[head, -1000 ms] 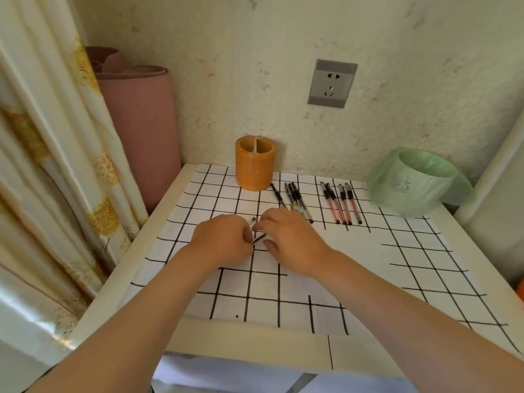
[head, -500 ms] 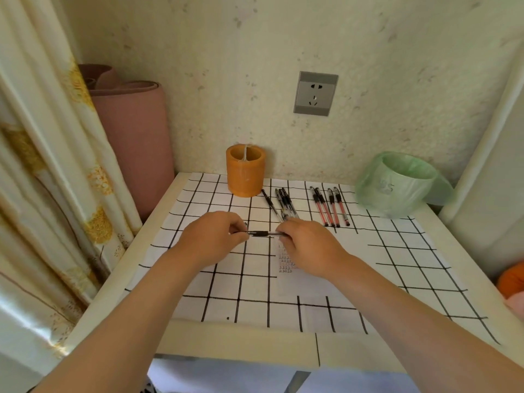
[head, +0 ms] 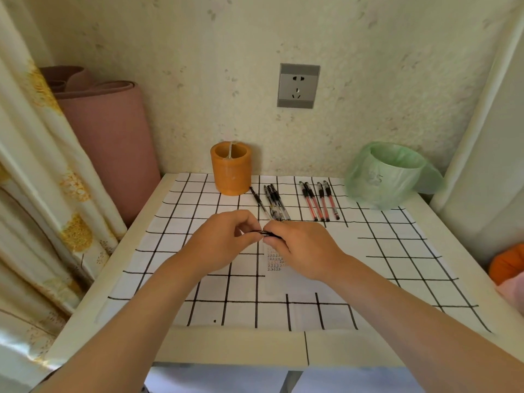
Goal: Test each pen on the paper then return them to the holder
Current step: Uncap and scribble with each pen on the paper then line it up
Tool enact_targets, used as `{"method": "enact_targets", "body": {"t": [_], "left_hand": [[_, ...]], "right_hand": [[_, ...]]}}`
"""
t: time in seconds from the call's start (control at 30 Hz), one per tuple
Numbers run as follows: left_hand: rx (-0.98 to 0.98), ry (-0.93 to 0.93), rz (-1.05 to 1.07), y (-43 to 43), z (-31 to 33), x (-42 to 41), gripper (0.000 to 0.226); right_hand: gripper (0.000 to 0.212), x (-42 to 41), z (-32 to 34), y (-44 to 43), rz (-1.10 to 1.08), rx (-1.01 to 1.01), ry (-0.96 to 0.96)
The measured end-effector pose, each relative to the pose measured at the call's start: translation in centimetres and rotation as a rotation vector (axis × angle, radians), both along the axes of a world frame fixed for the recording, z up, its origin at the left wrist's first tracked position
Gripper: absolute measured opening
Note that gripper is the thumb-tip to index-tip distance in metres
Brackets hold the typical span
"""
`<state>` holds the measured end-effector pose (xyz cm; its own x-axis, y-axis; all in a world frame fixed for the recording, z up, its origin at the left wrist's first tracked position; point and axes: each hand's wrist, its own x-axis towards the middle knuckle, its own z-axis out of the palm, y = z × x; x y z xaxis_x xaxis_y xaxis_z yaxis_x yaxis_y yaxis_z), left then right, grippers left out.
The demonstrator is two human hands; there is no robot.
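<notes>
I see left hand (head: 224, 241) and right hand (head: 304, 249) both pinching one pen (head: 263, 232), fingers (head: 245, 221) clamped on it — held over the paper (head: 279, 279) on the worktop (head: 226, 347), holder (head: 231, 177) behind, spare pens (head: 276, 202) lying right of it.

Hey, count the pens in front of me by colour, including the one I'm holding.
Red pens, lying loose: 4
Black pens, lying loose: 4 (three overlap, so this is my best count)
Held black pen, pinched between left hand and right hand: 1
Total: 9
</notes>
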<state>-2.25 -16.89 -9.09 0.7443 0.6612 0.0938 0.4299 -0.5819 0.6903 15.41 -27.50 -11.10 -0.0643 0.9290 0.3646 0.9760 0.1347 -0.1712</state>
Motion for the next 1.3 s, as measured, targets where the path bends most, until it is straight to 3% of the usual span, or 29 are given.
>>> {"method": "enact_targets", "body": {"t": [0.1,0.27,0.4,0.53,0.77,1.0,1.1,1.23,1.3], "left_hand": [[0.008,0.01,-0.038,-0.2,-0.3,0.6,0.009],[0.028,0.034,-0.066,-0.5,-0.7,1.4,0.009],[0.016,0.036,-0.062,-0.4,-0.8,1.5,0.01],[0.025,0.065,-0.042,0.0,-0.7,1.3,0.009],[0.159,0.224,0.032,0.6,-0.8,0.7,0.007],[0.193,0.362,-0.029,0.4,-1.4,1.4,0.024],[0.19,0.4,-0.07,0.2,-1.5,1.5,0.024],[0.181,0.411,-0.113,0.2,-1.6,1.7,0.027],[0.168,0.383,-0.14,0.3,-1.9,1.8,0.033]], "right_hand": [[0.02,0.4,-0.6,0.0,0.008,-0.047,0.078],[0.017,0.8,-0.6,-0.4,-0.012,-0.054,0.035],[0.021,1.1,-0.7,-0.4,-0.037,-0.054,-0.008],[0.024,1.1,-0.7,-0.2,-0.047,-0.123,0.072],[0.016,2.0,-0.6,-0.9,-0.074,-0.211,0.52],[0.047,2.2,-0.4,-1.3,-0.15,-0.235,1.248],[0.052,2.2,-0.7,-1.8,-0.133,-0.274,1.243],[0.02,1.8,-1.5,-2.4,-0.082,-0.221,1.24],[0.019,1.4,-1.8,-2.5,-0.11,-0.168,1.289]]}}
